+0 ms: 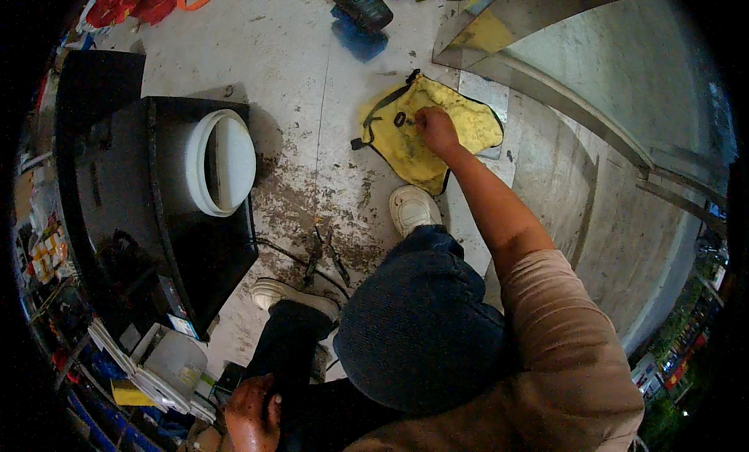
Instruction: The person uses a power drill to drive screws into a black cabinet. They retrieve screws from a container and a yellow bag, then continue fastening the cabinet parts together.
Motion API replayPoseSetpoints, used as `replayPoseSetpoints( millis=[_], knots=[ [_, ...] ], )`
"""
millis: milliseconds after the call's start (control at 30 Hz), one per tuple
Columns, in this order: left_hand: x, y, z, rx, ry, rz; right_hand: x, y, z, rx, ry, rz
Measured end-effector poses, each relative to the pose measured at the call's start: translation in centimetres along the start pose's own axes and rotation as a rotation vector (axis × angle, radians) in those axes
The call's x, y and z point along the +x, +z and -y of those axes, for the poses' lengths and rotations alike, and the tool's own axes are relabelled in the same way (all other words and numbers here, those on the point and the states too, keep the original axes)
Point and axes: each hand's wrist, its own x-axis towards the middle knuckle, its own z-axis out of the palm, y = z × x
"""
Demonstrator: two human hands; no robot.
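A yellow cloth piece (468, 124) with black edging and a strap lies spread on the floor ahead of me. My right hand (437, 131) is over its middle, fingertips pinched together. Whatever they pinch is too small to make out. Just left of those fingertips, a small black ring (399, 119) lies on the cloth. My left hand (253, 413) is low at the lower left, beside my leg, its fingers curled closed. What it may hold is hidden.
On the left stands a black cabinet (199, 233) with a round white lid-like piece (234, 163) at its side. Pliers (314, 253) and a black cable (285, 253) lie between my feet. A metal-framed panel (577, 85) is at right; a dark shoe (359, 3) lies far ahead.
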Motion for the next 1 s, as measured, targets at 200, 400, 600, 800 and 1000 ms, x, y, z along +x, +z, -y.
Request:
replayPoseSetpoints(
  millis=[200, 400, 600, 800, 1000],
  knots=[
    [0.3, 0.5, 0.1, 0.024, 0.086, -0.103, 0.3, 1.2, 1.1, -0.064, -0.003, -0.032],
    [1.3, 0.4, -0.8, 0.051, 0.14, -0.19, 0.7, 0.0, 1.7, -0.252, -0.129, 0.116],
    [0.2, -0.1, -0.1, 0.107, -0.02, 0.036, 1.3, -1.3, -0.2, 0.087, -0.008, 0.028],
    [0.2, -0.1, -0.4, -0.003, -0.064, 0.034, 1.5, -3.0, -1.1, 1.371, 0.544, 0.185],
    [0.0, -0.1, -0.3, 0.017, -0.057, 0.023, 0.1, -3.6, 0.0, 1.763, 0.586, 0.353]
  ],
)
